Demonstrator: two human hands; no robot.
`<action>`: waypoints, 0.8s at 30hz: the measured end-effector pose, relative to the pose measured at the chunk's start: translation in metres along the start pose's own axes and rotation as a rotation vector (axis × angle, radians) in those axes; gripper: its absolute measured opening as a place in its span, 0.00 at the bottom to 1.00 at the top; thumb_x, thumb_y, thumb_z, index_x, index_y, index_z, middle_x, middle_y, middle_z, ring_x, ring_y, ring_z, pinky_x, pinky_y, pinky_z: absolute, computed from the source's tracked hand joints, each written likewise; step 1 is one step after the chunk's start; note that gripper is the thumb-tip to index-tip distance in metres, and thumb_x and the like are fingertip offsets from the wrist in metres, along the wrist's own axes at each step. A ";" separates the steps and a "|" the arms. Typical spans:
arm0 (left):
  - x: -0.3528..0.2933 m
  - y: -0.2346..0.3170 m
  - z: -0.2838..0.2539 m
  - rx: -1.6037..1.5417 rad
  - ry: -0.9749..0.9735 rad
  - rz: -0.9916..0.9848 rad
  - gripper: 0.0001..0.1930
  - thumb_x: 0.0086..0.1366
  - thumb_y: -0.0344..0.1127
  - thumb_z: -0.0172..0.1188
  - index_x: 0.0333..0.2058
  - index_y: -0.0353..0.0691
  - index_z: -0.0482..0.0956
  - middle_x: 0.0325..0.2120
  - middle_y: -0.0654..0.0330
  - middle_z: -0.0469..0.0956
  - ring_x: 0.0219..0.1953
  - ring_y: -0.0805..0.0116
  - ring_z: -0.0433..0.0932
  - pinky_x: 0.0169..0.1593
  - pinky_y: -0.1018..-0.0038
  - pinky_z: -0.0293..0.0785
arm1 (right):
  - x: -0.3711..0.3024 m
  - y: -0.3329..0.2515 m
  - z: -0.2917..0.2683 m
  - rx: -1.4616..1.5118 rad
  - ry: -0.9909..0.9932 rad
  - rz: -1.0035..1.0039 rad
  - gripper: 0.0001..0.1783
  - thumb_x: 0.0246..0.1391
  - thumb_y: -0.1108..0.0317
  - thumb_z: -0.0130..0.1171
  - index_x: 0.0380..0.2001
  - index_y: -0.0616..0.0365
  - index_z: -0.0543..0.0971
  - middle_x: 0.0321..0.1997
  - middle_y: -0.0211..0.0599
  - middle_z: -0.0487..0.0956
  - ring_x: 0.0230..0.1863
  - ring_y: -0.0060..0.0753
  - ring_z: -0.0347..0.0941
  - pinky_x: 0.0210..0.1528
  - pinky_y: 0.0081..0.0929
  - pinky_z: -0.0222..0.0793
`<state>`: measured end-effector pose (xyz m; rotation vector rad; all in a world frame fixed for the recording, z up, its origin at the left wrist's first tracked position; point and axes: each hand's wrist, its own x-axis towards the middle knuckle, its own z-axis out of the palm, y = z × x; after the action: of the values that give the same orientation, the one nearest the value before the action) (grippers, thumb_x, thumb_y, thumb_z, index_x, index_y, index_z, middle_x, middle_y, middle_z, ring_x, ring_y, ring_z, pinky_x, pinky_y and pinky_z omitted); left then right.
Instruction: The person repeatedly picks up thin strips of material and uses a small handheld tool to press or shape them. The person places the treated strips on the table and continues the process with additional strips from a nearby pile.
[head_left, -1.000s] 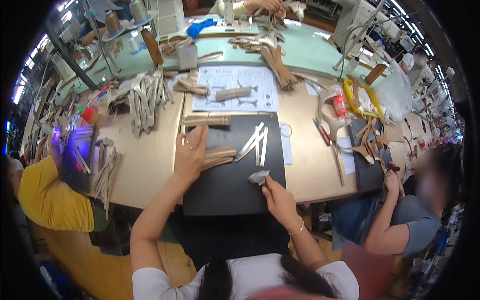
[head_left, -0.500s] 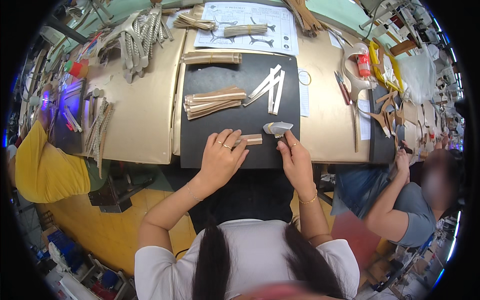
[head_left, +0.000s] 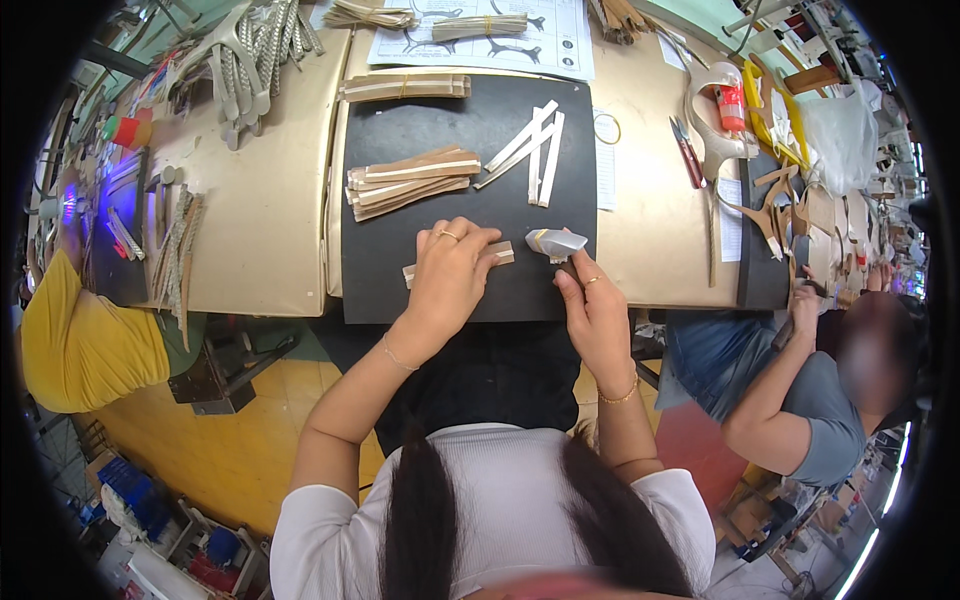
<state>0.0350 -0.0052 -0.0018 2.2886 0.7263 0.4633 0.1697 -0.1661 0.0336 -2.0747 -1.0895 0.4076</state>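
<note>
A short brown strip with a white band along it (head_left: pixel 500 254) lies on the black mat (head_left: pixel 400 240) near its front edge. My left hand (head_left: pixel 450 270) is over the strip, thumb and fingers closed on it, hiding its middle. Both ends of the strip show. In my right hand (head_left: pixel 597 310) is a silver hammer-like tool (head_left: pixel 557 243) with a yellowish band, its head just right of the strip. Most of its handle is hidden by my fingers. Beyond my left hand lies a stack of similar brown and white strips (head_left: pixel 415 180). Several loose white strips (head_left: pixel 545 160) lie to its right.
Banded strip bundles (head_left: pixel 405 87) and a printed sheet (head_left: pixel 550 55) are at the back. Red-handled snips (head_left: pixel 687 155) and a yellow tray (head_left: pixel 765 115) are on the right. Braided pieces (head_left: pixel 240 80) lie left. Co-workers sit on both sides.
My left hand has shifted on the strip, so its left end now shows. The strip lies more tilted. The right hand keeps the tool close by. The whole view has shifted slightly.
</note>
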 end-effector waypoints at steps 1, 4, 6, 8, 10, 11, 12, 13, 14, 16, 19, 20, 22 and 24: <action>0.000 -0.001 0.000 -0.012 -0.006 -0.004 0.12 0.57 0.29 0.72 0.41 0.40 0.88 0.33 0.63 0.79 0.42 0.60 0.76 0.49 0.64 0.65 | 0.000 0.001 0.001 -0.016 -0.001 -0.003 0.25 0.67 0.72 0.58 0.66 0.57 0.73 0.45 0.49 0.83 0.41 0.52 0.82 0.43 0.38 0.76; -0.002 -0.001 0.000 -0.036 0.010 0.016 0.12 0.57 0.29 0.72 0.41 0.40 0.89 0.34 0.63 0.79 0.41 0.62 0.76 0.49 0.66 0.64 | -0.002 0.004 0.003 0.003 0.003 0.000 0.26 0.66 0.72 0.59 0.67 0.57 0.73 0.45 0.49 0.83 0.41 0.51 0.82 0.42 0.37 0.76; -0.002 0.000 0.001 -0.048 0.026 0.009 0.12 0.57 0.28 0.72 0.41 0.41 0.89 0.34 0.64 0.79 0.41 0.62 0.76 0.50 0.67 0.63 | -0.002 0.004 0.004 0.005 0.011 -0.014 0.26 0.66 0.72 0.59 0.67 0.56 0.73 0.44 0.48 0.83 0.40 0.51 0.81 0.42 0.37 0.76; -0.003 0.001 0.001 -0.037 0.028 0.018 0.12 0.57 0.28 0.72 0.41 0.41 0.89 0.34 0.64 0.79 0.41 0.63 0.76 0.50 0.67 0.63 | -0.002 0.004 0.005 0.004 0.013 -0.017 0.26 0.66 0.72 0.59 0.67 0.55 0.73 0.43 0.48 0.83 0.39 0.50 0.81 0.42 0.37 0.76; -0.005 0.002 0.000 -0.002 0.013 0.039 0.12 0.57 0.28 0.72 0.41 0.42 0.89 0.34 0.64 0.79 0.42 0.64 0.76 0.50 0.66 0.63 | -0.002 0.003 0.005 0.000 0.006 -0.009 0.26 0.66 0.71 0.59 0.67 0.55 0.73 0.43 0.48 0.83 0.39 0.50 0.81 0.41 0.37 0.76; -0.006 0.002 0.001 0.032 0.052 0.103 0.11 0.57 0.28 0.72 0.40 0.42 0.89 0.35 0.64 0.79 0.42 0.64 0.76 0.50 0.66 0.64 | -0.001 0.003 0.005 -0.004 0.013 -0.023 0.26 0.66 0.71 0.59 0.67 0.54 0.73 0.42 0.47 0.83 0.38 0.50 0.81 0.41 0.37 0.76; -0.007 0.002 0.001 0.063 0.096 0.170 0.11 0.56 0.27 0.72 0.40 0.42 0.88 0.35 0.64 0.79 0.42 0.64 0.76 0.50 0.66 0.65 | -0.001 0.002 0.006 -0.009 0.019 -0.037 0.27 0.66 0.71 0.59 0.67 0.54 0.73 0.41 0.47 0.82 0.37 0.50 0.81 0.40 0.38 0.76; -0.007 0.002 0.001 0.095 0.140 0.236 0.11 0.56 0.27 0.72 0.40 0.42 0.88 0.35 0.64 0.79 0.42 0.64 0.77 0.50 0.65 0.65 | -0.001 0.001 0.006 -0.012 0.015 -0.040 0.27 0.66 0.71 0.59 0.68 0.53 0.73 0.41 0.46 0.82 0.36 0.49 0.80 0.40 0.38 0.76; -0.008 0.002 0.001 0.126 0.130 0.273 0.11 0.56 0.27 0.72 0.39 0.41 0.88 0.36 0.64 0.79 0.42 0.64 0.77 0.50 0.65 0.66 | 0.000 0.001 0.006 -0.022 0.008 -0.038 0.27 0.66 0.71 0.59 0.68 0.53 0.72 0.40 0.45 0.82 0.36 0.49 0.80 0.39 0.38 0.75; -0.007 0.002 0.002 0.188 0.112 0.348 0.10 0.56 0.27 0.71 0.39 0.40 0.87 0.36 0.63 0.79 0.42 0.64 0.77 0.50 0.64 0.67 | 0.000 -0.002 0.005 -0.041 -0.027 -0.012 0.28 0.66 0.71 0.59 0.68 0.52 0.72 0.38 0.43 0.81 0.34 0.48 0.79 0.38 0.39 0.75; -0.007 0.001 0.000 0.298 0.094 0.423 0.10 0.56 0.28 0.70 0.39 0.39 0.86 0.36 0.63 0.80 0.42 0.64 0.77 0.49 0.65 0.67 | 0.001 -0.006 0.006 -0.084 -0.026 -0.057 0.28 0.65 0.71 0.59 0.68 0.51 0.72 0.35 0.40 0.79 0.31 0.46 0.78 0.35 0.39 0.74; -0.006 0.002 -0.001 0.324 0.083 0.431 0.10 0.56 0.28 0.70 0.39 0.39 0.86 0.36 0.63 0.80 0.42 0.64 0.77 0.49 0.65 0.67 | 0.001 -0.007 0.006 -0.102 -0.027 -0.064 0.28 0.65 0.70 0.60 0.69 0.50 0.72 0.35 0.40 0.79 0.30 0.45 0.78 0.34 0.38 0.74; -0.006 0.003 -0.003 0.375 0.070 0.451 0.10 0.58 0.29 0.69 0.39 0.39 0.86 0.36 0.63 0.80 0.42 0.64 0.77 0.49 0.65 0.67 | 0.002 -0.009 0.006 -0.150 -0.044 -0.064 0.29 0.65 0.70 0.60 0.69 0.49 0.73 0.34 0.38 0.78 0.29 0.44 0.78 0.33 0.38 0.74; -0.005 0.004 -0.006 0.410 0.040 0.468 0.10 0.58 0.30 0.68 0.39 0.39 0.86 0.37 0.63 0.80 0.43 0.65 0.77 0.49 0.64 0.66 | 0.002 -0.012 0.005 -0.177 -0.052 -0.081 0.29 0.65 0.70 0.60 0.69 0.48 0.73 0.33 0.38 0.77 0.28 0.43 0.77 0.31 0.38 0.73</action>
<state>0.0292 -0.0080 0.0051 2.8569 0.3128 0.6184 0.1613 -0.1577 0.0388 -2.1755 -1.2760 0.3373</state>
